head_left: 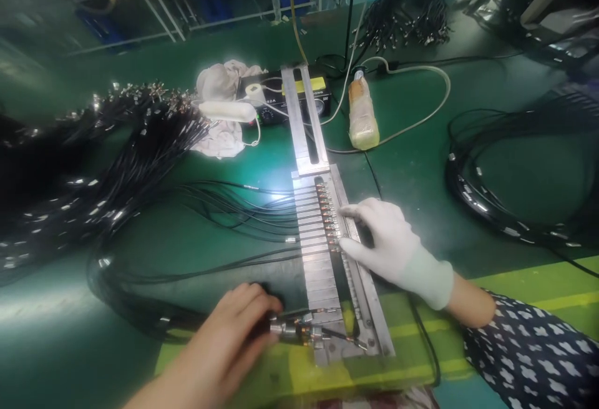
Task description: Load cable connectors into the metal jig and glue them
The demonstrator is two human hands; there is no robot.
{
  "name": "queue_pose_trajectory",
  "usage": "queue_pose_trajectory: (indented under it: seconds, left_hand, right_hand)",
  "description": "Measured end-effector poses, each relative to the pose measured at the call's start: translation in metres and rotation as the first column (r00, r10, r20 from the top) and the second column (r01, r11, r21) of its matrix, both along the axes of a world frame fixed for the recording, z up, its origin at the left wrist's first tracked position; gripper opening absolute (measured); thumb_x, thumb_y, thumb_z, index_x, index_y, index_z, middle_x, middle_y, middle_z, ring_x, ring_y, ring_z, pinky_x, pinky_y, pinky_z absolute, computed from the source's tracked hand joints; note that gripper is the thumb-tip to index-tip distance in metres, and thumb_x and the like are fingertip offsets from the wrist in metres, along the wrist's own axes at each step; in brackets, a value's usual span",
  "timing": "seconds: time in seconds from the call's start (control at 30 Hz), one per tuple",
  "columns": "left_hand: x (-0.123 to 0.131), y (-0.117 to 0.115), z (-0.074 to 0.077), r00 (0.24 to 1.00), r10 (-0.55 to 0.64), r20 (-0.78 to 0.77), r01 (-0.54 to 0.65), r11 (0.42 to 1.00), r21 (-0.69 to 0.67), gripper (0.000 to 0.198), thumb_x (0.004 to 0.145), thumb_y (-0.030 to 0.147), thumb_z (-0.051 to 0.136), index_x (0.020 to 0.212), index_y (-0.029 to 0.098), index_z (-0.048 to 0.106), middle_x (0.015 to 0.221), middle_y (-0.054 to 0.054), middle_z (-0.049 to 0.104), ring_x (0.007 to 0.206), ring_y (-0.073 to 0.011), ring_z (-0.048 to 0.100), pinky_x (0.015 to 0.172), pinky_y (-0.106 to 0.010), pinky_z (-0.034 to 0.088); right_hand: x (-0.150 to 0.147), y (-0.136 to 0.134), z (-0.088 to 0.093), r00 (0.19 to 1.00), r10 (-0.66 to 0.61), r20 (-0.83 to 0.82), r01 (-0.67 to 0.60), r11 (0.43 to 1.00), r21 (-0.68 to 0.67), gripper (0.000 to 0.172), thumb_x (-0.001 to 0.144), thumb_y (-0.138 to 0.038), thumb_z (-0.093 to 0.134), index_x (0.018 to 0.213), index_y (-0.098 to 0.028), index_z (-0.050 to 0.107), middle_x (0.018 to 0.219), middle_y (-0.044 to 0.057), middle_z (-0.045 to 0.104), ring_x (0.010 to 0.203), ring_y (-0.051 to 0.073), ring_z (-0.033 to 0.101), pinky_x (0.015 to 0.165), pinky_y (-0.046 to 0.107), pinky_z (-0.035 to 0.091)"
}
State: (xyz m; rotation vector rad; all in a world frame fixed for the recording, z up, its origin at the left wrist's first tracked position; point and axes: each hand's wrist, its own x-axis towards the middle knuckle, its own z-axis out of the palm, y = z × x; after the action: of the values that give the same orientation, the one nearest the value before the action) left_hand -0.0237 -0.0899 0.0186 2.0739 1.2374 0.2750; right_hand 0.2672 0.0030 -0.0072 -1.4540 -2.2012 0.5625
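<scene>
Steel-grey metal jig [319,268] lies lengthwise at frame centre on the green worktop [412,165]. Its slots run crosswise. A row of cable ends [327,215] sits in the upper slots; the lower slots look unfilled.

Hands:
- Left hand [234,328], bare, lower centre. Fingers are closed in a pinch around a connector [292,332] on a black cable, held level at the bottom end of the jig.
- Right hand [388,246], white glove, centre right. It lies flat and open with fingers spread, resting on the right rail of the jig and gripping nothing. The fingertips are just beside the seated ends.

Risks (judgement):
- The thin leads at the tip of the connector may catch the slot edge and bend if it goes in tilted. The pinch sits back on the body, so the tip is not steadied.
- The gloved fingertips lie close to the seated row, so a slide leftward could push ends out of their slots.
- The loose black cable bundle [93,165] at left trails toward the jig, and a tug on it could drag seated ends out.

Position: the connector is in the left hand, touching or just above the lowest slots; I cannot tell which. It is near the right hand's wrist and below that hand's fingertips in the frame.
</scene>
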Motion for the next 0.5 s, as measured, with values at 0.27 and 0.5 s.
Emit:
queue_pose_trajectory:
  seconds: [0.27,0.5]
  left_hand:
    - [-0.009,0.003,0.007,0.992,0.121,0.038,-0.112,0.979,-0.173,0.019,0.084,0.038,0.070,0.087,0.022,0.062,0.078,0.001,0.062,0.069,-0.0150,0.060,0.061,-0.020,0.049]
    - [-0.012,0.010,0.010,0.982,0.153,0.112,-0.126,0.968,-0.218,0.030,0.101,0.040,0.044,0.085,0.021,0.060,0.079,-0.002,0.060,0.074,-0.0146,0.060,0.068,-0.021,0.050]
  right_hand:
    - [0.000,0.000,0.001,1.000,0.001,-0.010,-0.001,0.999,-0.033,0.033,0.085,-0.031,0.063,0.117,-0.022,0.062,0.101,0.008,0.064,0.102,0.029,0.060,0.096,0.049,0.043]
    - [0.002,0.001,-0.001,1.000,0.014,-0.019,-0.014,1.000,0.002,0.031,0.086,-0.032,0.061,0.116,-0.022,0.061,0.100,0.008,0.065,0.100,0.029,0.061,0.095,0.049,0.044]
